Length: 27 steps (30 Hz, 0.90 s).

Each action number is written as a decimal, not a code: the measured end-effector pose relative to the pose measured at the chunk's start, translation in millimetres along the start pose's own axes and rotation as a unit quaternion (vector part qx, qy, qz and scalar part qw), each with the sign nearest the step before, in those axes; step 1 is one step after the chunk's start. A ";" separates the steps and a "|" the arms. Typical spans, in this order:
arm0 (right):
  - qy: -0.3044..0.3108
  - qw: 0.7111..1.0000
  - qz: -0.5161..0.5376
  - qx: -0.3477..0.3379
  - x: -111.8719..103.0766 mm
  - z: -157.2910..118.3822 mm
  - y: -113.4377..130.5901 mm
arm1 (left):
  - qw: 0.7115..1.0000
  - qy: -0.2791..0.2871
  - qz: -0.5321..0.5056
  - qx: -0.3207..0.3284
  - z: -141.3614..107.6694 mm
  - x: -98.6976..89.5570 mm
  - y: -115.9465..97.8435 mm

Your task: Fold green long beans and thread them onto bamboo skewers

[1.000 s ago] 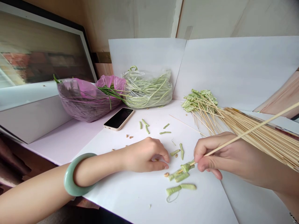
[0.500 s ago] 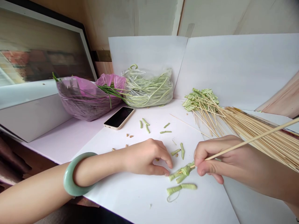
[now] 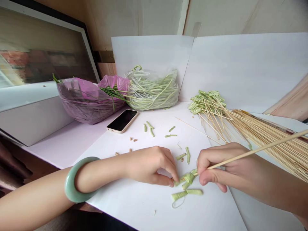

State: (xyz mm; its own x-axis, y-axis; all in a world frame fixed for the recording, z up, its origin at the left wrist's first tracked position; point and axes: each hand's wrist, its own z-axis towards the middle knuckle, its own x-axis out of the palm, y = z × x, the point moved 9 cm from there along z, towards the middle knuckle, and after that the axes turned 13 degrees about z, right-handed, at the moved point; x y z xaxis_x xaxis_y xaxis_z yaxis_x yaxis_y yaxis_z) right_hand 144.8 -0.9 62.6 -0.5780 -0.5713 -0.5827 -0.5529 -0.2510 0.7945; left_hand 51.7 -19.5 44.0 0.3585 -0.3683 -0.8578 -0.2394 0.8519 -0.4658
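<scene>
My right hand (image 3: 223, 168) pinches a bamboo skewer (image 3: 261, 148) between thumb and fingers. It slants from the upper right down to the paper, where pieces of green long bean (image 3: 189, 178) are threaded near its tip. My left hand (image 3: 157, 166), with a jade-coloured bangle (image 3: 69, 181) on the wrist, closes thumb and forefinger on the left end of those bean pieces. Its fingertips partly hide that end. Just below lie two more cut bean pieces (image 3: 194, 192) and a thin curled string.
Several short bean pieces and small seeds lie on the white paper (image 3: 134, 205). Behind stand a phone (image 3: 122, 121), a purple bag of greens (image 3: 89, 102) and a clear bag of long beans (image 3: 154, 91). At right are filled skewers (image 3: 208, 102) and many bare skewers (image 3: 267, 134).
My right hand has moved slightly left with the skewer. My left fingers have come down and closed on the end of the threaded bean pieces.
</scene>
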 end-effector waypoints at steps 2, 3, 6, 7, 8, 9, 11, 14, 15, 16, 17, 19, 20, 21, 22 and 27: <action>0.004 1.000 -0.001 0.010 2.1 0.4 -1.4 | 1.000 -0.001 0.000 0.000 -0.1 0.2 0.5; 0.003 1.000 0.001 0.009 2.5 1.1 -1.4 | 1.000 -0.001 0.000 -0.001 -0.3 0.3 0.7; 0.004 1.000 0.012 -0.003 1.9 3.0 -0.6 | 1.000 0.002 0.005 -0.008 -1.6 0.4 1.6; 0.000 1.000 0.014 -0.010 -0.3 3.1 0.1 | 1.000 0.002 0.005 -0.012 -2.2 0.1 1.9; -0.009 1.000 0.016 -0.019 -3.7 2.7 1.2 | 1.000 0.001 0.006 -0.017 -2.8 -0.5 2.3; -0.020 0.999 0.018 -0.030 -8.1 2.0 2.3 | 1.000 -0.001 0.006 -0.024 -3.4 -1.4 2.9; -0.047 0.997 0.021 -0.051 -18.4 -0.4 4.4 | 0.999 -0.007 0.012 -0.040 -4.6 -3.3 4.9; -0.049 0.996 0.031 -0.072 -25.1 -3.3 4.8 | 0.998 -0.006 0.026 -0.052 -5.9 -3.2 7.2; -0.039 0.996 0.032 -0.068 -24.2 -3.6 3.1 | 0.998 -0.004 0.028 -0.051 -6.1 -2.4 7.4; -0.029 0.997 0.031 -0.060 -22.8 -3.7 0.9 | 0.998 -0.002 0.030 -0.049 -6.1 -1.6 7.4; -0.020 0.998 0.030 -0.050 -20.9 -3.8 -1.4 | 0.998 -0.001 0.030 -0.047 -6.1 -1.2 7.5; -0.010 0.999 0.026 -0.031 -17.3 -3.7 -4.7 | 0.998 -0.002 0.030 -0.047 -5.7 -0.9 8.0; -0.007 0.999 0.024 -0.024 -15.9 -3.6 -5.5 | 0.998 -0.002 0.030 -0.048 -5.4 -0.9 8.2; -0.006 1.000 0.023 -0.019 -14.6 -3.4 -5.6 | 0.998 -0.001 0.030 -0.049 -5.1 -0.9 8.4; -0.005 1.000 0.022 -0.015 -13.6 -3.0 -5.5 | 0.998 0.001 0.031 -0.050 -4.8 -0.7 8.6; -0.004 1.000 0.017 -0.008 -10.2 -1.3 -3.3 | 0.998 0.007 0.034 -0.051 -4.4 -0.5 8.4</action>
State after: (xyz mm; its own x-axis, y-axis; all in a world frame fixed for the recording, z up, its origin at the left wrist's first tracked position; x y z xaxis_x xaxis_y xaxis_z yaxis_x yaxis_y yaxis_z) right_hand 153.3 4.7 66.2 -0.6003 -0.5738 -0.5571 -0.5236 -0.2446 0.8161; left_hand 45.5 -13.8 39.6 0.3253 -0.3175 -0.8907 -0.3529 0.8331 -0.4259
